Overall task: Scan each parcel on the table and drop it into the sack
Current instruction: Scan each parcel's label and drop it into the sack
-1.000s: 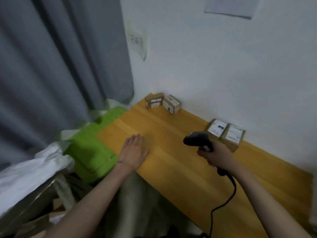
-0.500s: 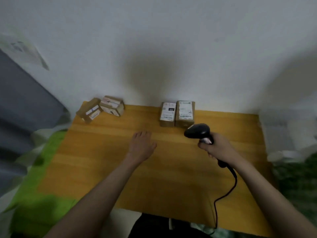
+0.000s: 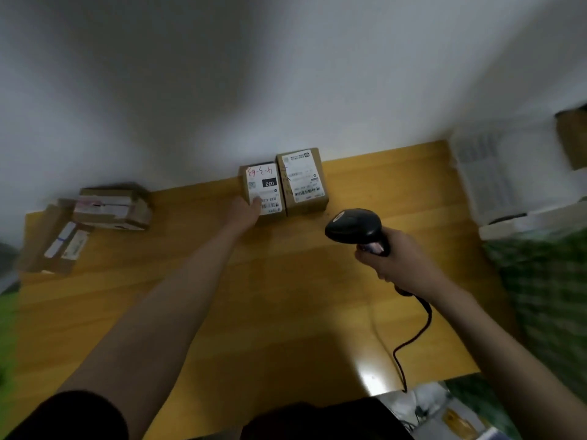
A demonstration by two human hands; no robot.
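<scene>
Two brown parcels stand side by side at the back of the wooden table (image 3: 286, 312), against the wall: one with a white label marked 032 (image 3: 268, 185) and a slightly larger one (image 3: 303, 179) to its right. My left hand (image 3: 244, 212) reaches the near left corner of the 032 parcel, and a fingertip touches its label. Whether the fingers curl round the box is too blurred to tell. My right hand (image 3: 403, 265) grips a black barcode scanner (image 3: 352, 225), held above the table in front of the larger parcel, with its head pointing towards the parcels.
Two more labelled parcels lie at the table's back left, one (image 3: 111, 208) near the wall and one (image 3: 54, 246) at the left edge. The scanner cable (image 3: 409, 338) trails over the front edge. Green material (image 3: 6, 328) shows at the far left and checked green fabric (image 3: 546, 296) at the right.
My view has swung right from the table's left end to its middle. My left hand has left the tabletop and reached forward to the 032 parcel. The scanner stays in my right hand.
</scene>
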